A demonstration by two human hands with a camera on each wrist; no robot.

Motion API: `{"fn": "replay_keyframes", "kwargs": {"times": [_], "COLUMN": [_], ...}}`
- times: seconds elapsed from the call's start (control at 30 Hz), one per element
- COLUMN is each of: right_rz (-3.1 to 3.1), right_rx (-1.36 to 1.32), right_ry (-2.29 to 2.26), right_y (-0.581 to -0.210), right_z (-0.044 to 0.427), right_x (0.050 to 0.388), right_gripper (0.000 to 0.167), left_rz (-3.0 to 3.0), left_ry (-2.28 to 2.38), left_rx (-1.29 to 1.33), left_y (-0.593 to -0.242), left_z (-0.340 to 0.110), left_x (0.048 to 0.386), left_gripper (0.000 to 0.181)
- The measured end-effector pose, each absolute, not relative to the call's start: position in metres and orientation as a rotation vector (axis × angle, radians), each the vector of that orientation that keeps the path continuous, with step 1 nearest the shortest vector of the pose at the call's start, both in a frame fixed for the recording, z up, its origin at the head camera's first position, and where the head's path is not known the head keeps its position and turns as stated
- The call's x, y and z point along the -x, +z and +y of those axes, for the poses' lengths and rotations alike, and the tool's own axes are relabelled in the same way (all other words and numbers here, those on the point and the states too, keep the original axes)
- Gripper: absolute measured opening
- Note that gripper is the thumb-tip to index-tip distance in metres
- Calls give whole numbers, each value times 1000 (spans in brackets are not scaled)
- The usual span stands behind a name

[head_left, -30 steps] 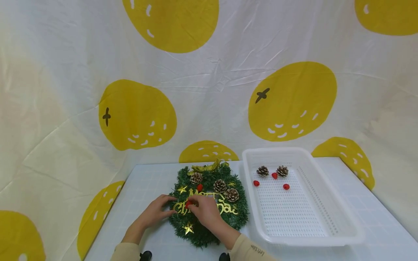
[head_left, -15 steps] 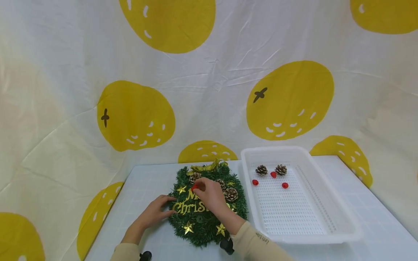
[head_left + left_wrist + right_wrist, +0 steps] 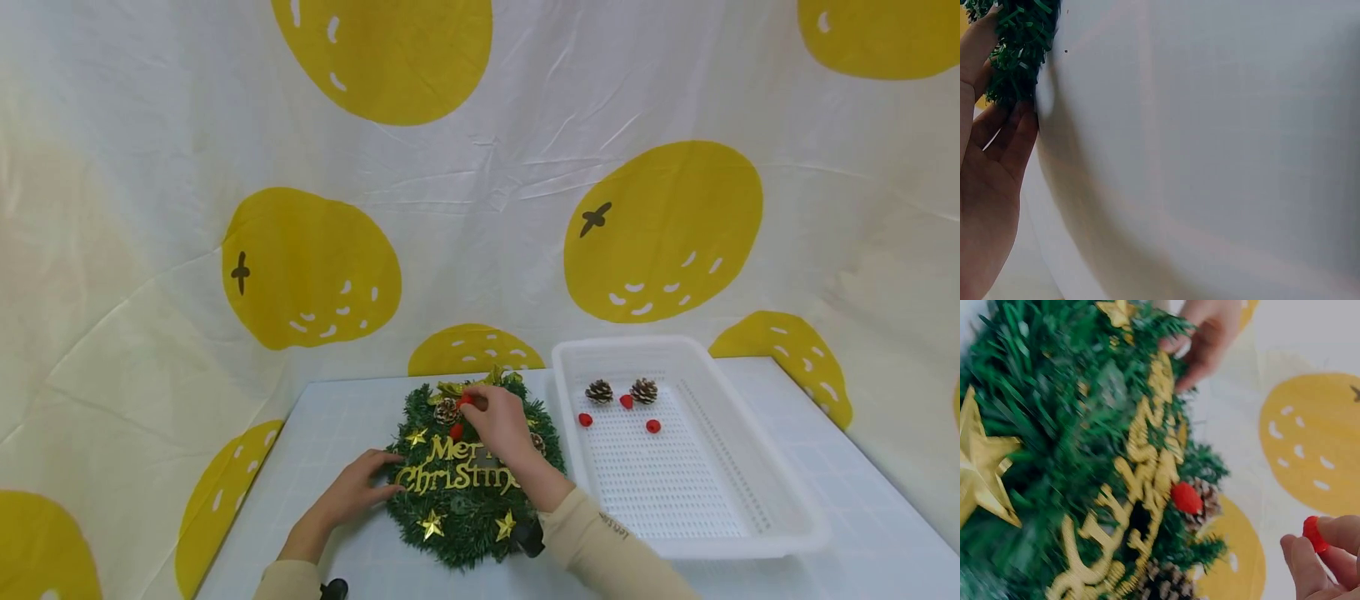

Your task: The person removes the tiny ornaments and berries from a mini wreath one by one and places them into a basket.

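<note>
A green Christmas wreath (image 3: 468, 546) lies on the table with gold "Merry Christmas" lettering (image 3: 442, 477). My left hand (image 3: 358, 485) holds its left edge; the left wrist view shows the thumb and fingers on either side of the greenery (image 3: 1019, 62). Between thumb and fingers, my right hand (image 3: 504, 423) pinches a small red berry (image 3: 1314, 534) over the wreath's upper part, near the gold bow. Another red berry (image 3: 1186, 497) sits in the greenery above the lettering, beside a pine cone (image 3: 446, 412). The right hand covers part of the lettering and other pine cones.
To the right of the wreath stands a white plastic basket (image 3: 757, 450). In it lie two pine cones (image 3: 643, 391) and several red berries (image 3: 653, 426). A white curtain with yellow fruit prints (image 3: 663, 233) hangs behind the table.
My right hand has lifted its red berry from the lettering and moved it up toward the bow. The left hand has stayed on the wreath's left edge.
</note>
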State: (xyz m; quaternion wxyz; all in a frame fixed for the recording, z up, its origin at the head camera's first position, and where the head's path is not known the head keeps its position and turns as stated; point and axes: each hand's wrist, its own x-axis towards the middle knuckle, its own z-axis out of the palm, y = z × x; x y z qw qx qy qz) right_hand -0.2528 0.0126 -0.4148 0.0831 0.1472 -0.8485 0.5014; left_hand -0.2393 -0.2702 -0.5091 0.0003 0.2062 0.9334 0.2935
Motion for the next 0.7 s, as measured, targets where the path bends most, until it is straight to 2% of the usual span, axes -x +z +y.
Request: {"fn": "replay_keyframes", "kwargs": {"times": [0.7], "right_rz": [-2513], "right_rx": [-220], "right_ry": [1453], "right_y": [-380], "right_z": [62], "right_x": [288], "right_gripper": [36], "left_rz": [2926], "left_ry": [915], "left_rx": [-641], "left_y": [-509], "left_z": [-270], "left_x": [240], "left_gripper": [48]}}
